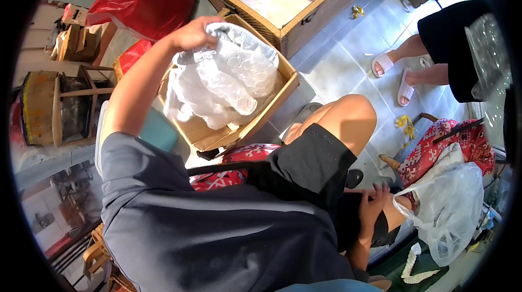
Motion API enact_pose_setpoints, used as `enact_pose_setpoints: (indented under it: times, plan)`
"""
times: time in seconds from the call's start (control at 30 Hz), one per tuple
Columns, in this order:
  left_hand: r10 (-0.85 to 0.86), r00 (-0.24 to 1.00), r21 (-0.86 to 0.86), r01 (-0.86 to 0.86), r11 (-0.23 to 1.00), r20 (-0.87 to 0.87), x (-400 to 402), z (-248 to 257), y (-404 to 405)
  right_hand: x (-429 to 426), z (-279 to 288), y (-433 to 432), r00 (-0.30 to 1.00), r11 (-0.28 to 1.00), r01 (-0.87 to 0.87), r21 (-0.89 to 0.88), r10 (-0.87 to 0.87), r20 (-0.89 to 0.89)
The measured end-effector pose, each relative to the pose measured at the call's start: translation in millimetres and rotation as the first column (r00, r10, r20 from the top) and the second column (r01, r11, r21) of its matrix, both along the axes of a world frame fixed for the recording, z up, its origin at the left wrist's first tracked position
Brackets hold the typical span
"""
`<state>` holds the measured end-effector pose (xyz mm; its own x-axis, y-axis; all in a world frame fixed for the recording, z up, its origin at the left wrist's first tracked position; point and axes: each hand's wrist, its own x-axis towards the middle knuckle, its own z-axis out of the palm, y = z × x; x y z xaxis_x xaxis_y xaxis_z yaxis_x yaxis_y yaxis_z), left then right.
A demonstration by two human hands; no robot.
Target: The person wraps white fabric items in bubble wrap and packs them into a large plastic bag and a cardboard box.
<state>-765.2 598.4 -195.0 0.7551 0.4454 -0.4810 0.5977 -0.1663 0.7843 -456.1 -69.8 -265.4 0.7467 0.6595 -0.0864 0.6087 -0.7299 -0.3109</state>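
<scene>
At the upper left, my left hand (pixel 197 33) is closed on the edge of a whitish plastic bag (pixel 228 76). The bag, with pale, bumpy contents, lies in an open cardboard box (pixel 265 122). My right hand (pixel 374 206) rests on my thigh at the lower right, fingers somewhat apart. Close beside it, a translucent plastic bag (pixel 452 206) hangs with its stretched handle near my fingertips; whether they touch cannot be told. A white V-shaped strip (pixel 418 267) lies on a dark green surface below that bag.
A larger box (pixel 289 37) holding wrapped goods stands beyond the cardboard box. Red bags (pixel 142 4) and a wooden stool (pixel 87 92) are at the left. Another person in sandals (pixel 383 63) stands at the right, near a chair with a red patterned cover (pixel 428 145). Yellow ribbon (pixel 404 124) lies on the tiles.
</scene>
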Motion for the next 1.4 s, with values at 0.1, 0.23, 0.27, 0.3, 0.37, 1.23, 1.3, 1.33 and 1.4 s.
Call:
enact_pose_setpoints:
  times: [0.1, 0.23, 0.27, 0.3, 0.37, 1.23, 1.3, 1.33, 1.4]
  plan:
    - [0.088, 0.993, -0.174, -0.073, 0.982, 0.083, 7.0, 60.7, -24.1, -23.3, 8.0, 34.3, 0.990, 0.993, -0.007, 0.114, 0.023, -0.139]
    - [0.127, 0.984, -0.099, -0.115, 0.988, 0.123, -10.5, 78.4, -40.8, -21.0, 10.1, 36.7, 0.979, 0.965, -0.040, 0.261, 0.090, -0.185]
    - [0.202, 0.967, -0.083, -0.191, 0.978, 0.155, -11.5, 85.8, -47.4, -20.4, 12.6, 29.9, 0.979, 0.961, -0.028, 0.274, 0.082, -0.187]
    - [0.274, 0.943, -0.070, -0.266, 0.962, 0.188, -11.8, 94.3, -52.3, -19.6, 15.2, 22.8, 0.975, 0.954, -0.011, 0.300, 0.077, -0.207]
    - [0.249, 0.935, 0.000, -0.258, 0.966, 0.253, 1.0, 123.0, -62.4, -19.3, 21.3, 9.7, 0.982, 0.930, 0.012, 0.367, 0.058, -0.178]
    - [-0.463, 0.883, 0.037, 0.462, 0.886, 0.080, 155.9, 182.0, -353.4, 29.9, 148.1, 43.1, 0.782, 0.449, 0.204, 0.870, 0.459, -0.421]
    - [-0.652, 0.756, 0.325, 0.632, 0.703, -0.058, 152.5, 189.0, -342.3, 30.9, 149.6, 47.4, 0.815, 0.461, 0.183, 0.868, 0.422, -0.396]
    - [-0.645, 0.763, 0.403, 0.605, 0.687, -0.046, 152.7, 194.1, -338.6, 35.1, 152.1, 49.1, 0.851, 0.480, 0.156, 0.863, 0.379, -0.365]
    - [-0.558, 0.828, 0.405, 0.527, 0.747, -0.049, 157.0, 218.3, -336.1, 51.9, 168.0, 59.0, 0.862, 0.481, 0.115, 0.869, 0.387, -0.328]
